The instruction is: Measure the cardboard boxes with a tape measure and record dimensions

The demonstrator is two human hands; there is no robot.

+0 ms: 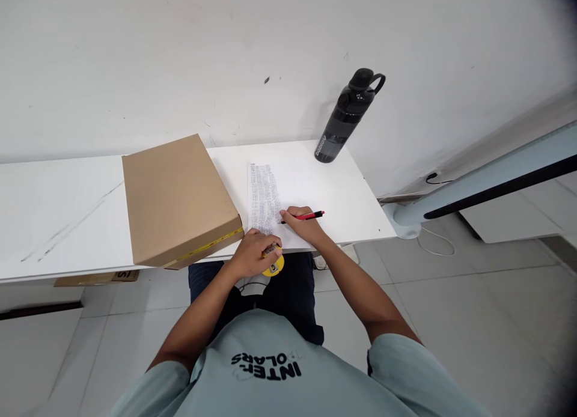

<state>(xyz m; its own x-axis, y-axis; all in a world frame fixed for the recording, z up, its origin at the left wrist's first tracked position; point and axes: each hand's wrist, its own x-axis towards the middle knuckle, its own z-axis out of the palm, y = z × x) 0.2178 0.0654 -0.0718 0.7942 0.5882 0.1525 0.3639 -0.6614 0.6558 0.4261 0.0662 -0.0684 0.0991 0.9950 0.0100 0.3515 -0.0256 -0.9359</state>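
Note:
My left hand (249, 253) is closed around a yellow tape measure (273, 265) at the table's front edge, just right of a brown cardboard box (178, 194). Along the box's front side runs a yellow strip (210, 245) with dark marks; whether it joins the tape measure is hidden by my fingers. Between my right hand's (303, 223) fingers is a red and black pen (311, 216), its tip side pointing left over a sheet of paper (264, 194). Dense handwriting covers the left part of the sheet. The pen's tip is too small to tell whether it touches.
A black bottle (338, 125) with a loop on its cap stands at the back right of the white table (67, 213). A wall rises behind. Right of the table is a pale blue post (487, 176), with a white cable on the floor.

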